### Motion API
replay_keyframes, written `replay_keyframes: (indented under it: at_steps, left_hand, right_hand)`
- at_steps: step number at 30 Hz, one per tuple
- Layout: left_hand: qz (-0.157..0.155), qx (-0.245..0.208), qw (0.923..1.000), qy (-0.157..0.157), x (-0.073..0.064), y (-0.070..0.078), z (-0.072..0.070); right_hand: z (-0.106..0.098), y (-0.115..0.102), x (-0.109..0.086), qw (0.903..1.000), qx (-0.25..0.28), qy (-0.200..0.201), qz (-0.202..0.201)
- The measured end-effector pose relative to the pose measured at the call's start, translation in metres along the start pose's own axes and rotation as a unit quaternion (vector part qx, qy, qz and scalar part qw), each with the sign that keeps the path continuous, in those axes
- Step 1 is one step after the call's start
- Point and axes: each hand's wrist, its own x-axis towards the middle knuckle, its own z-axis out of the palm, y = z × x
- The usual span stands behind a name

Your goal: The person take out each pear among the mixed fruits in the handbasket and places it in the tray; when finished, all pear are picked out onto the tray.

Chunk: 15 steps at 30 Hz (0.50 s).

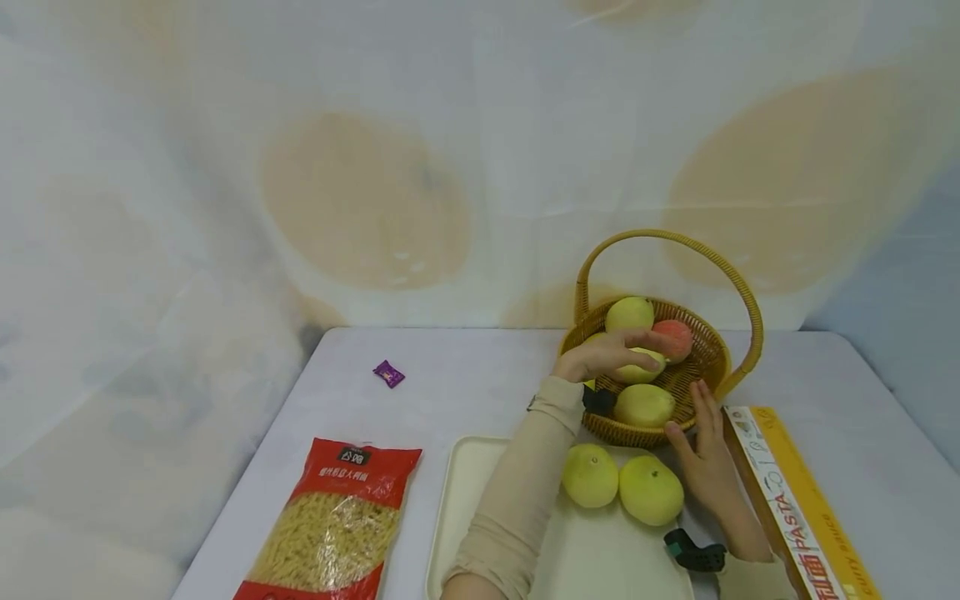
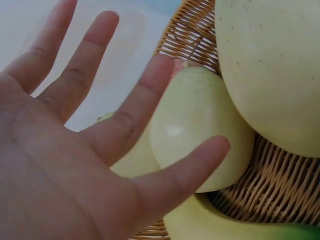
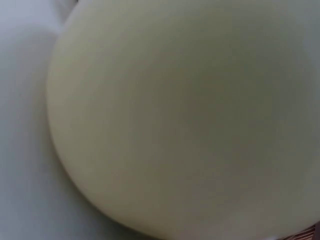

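A brown wicker basket (image 1: 705, 357) with a tall handle holds several pale yellow-green round fruits (image 1: 645, 406) and a reddish round fruit (image 1: 675, 341). My left hand (image 1: 611, 353) hovers over it, fingers spread, nothing gripped. In the left wrist view, the fingers overlap one pale fruit (image 2: 210, 110), and part of a yellow banana (image 2: 200, 220) shows below. At the basket's front right, my right hand (image 1: 708, 458) has its fingers extended, fingertips right at the rim. One pale fruit (image 3: 175, 120) fills most of the right wrist view, where no fingers show.
Two pale yellow-green fruits (image 1: 651, 490) sit on a cream tray (image 1: 592, 567) before the basket. To the right lies a long pasta box (image 1: 806, 508). A red-topped bag of pasta (image 1: 333, 525) and a small purple-wrapped candy (image 1: 389, 374) are at the left.
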Motion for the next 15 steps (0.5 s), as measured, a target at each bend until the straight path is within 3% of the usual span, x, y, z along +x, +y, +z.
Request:
replay_keyframes:
  at_steps: [4,11,15]
  left_hand:
    - [-0.010,0.024,0.9996,-0.015,0.007,-0.006,0.003]
    - [0.017,0.062,0.9965,-0.054,0.014,-0.011,0.010]
    - [-0.023,0.069,0.9959,-0.054,0.014,-0.010,0.013]
  right_hand:
    - [0.000,0.000,-0.001,1.0000,0.000,0.002,-0.004]
    - [-0.001,-0.001,-0.003,1.0000,-0.001,-0.002,0.001]
    - [-0.001,-0.001,-0.003,1.0000,-0.007,-0.001,0.003]
